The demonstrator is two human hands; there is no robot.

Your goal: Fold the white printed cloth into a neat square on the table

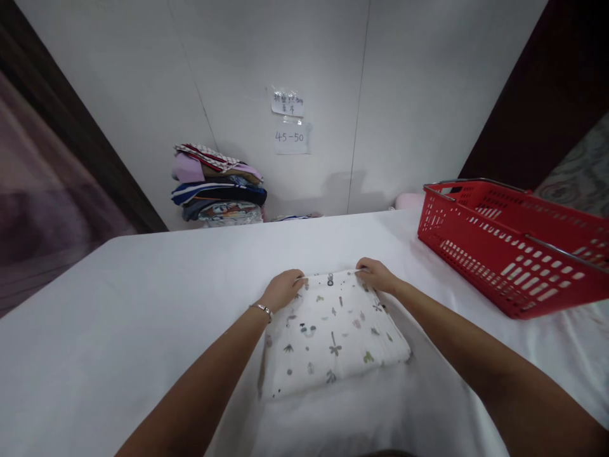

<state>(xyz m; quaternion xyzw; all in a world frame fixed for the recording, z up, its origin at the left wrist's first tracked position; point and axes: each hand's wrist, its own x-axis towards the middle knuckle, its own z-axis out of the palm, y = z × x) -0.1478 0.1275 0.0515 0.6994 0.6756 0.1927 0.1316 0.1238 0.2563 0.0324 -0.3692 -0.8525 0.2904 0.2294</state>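
Note:
A white cloth point(328, 330) printed with small leaves, palm trees and rainbows lies folded into a rough rectangle on the white-covered table point(190, 292). At its far left corner my left hand point(284, 287), with a silver bracelet at the wrist, pinches the edge. My right hand point(378, 275) grips the far right corner the same way. Between the two hands the far edge of the cloth runs fairly straight. The near edge lies on the table, slightly slanted. The fingertips of both hands are partly tucked out of sight at the edge.
To the right stands a red plastic basket point(495, 260) with metal handles. Beyond the table's far edge, at left, rises a stack of folded clothes point(219, 190). Two paper signs point(292, 138) are taped to the pale wall. A pink curtain point(42, 190) hangs at far left.

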